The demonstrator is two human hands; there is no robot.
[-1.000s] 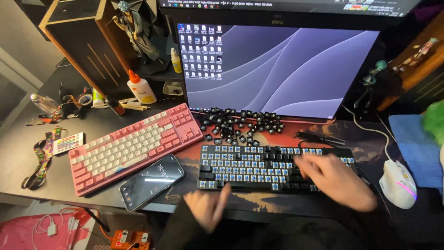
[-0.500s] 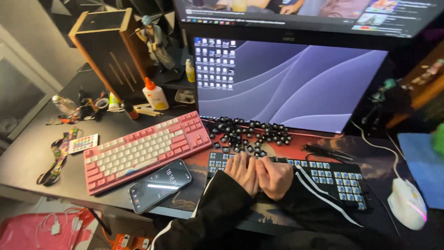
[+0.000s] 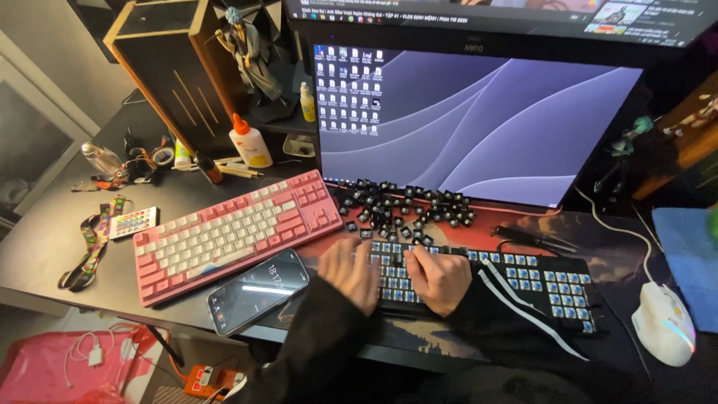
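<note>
Both of my hands rest palm-down on the left part of the black keyboard with its caps removed and blue switches exposed (image 3: 557, 280). My left hand (image 3: 350, 273) lies flat at the board's left end, fingers loosely spread and pointing far; it grips nothing. My right hand (image 3: 439, 277) sits just beside it, touching the switches, fingers curled slightly downward; whether they pinch anything I cannot tell. Both wrists are in black sleeves, the right one with white stripes.

The bare keyboard lies on the near middle of the dark counter (image 3: 52, 239), in front of the wide monitor showing a purple desktop (image 3: 479, 123). A heap of loose black keycaps (image 3: 404, 208) lies just beyond it, at the monitor's foot. To the left, a pink keyboard with white keys (image 3: 232, 232) sits angled, and a black smartphone with a lit screen (image 3: 258, 292) lies near it. A white computer mouse (image 3: 664, 325) sits well apart, at right.
</note>
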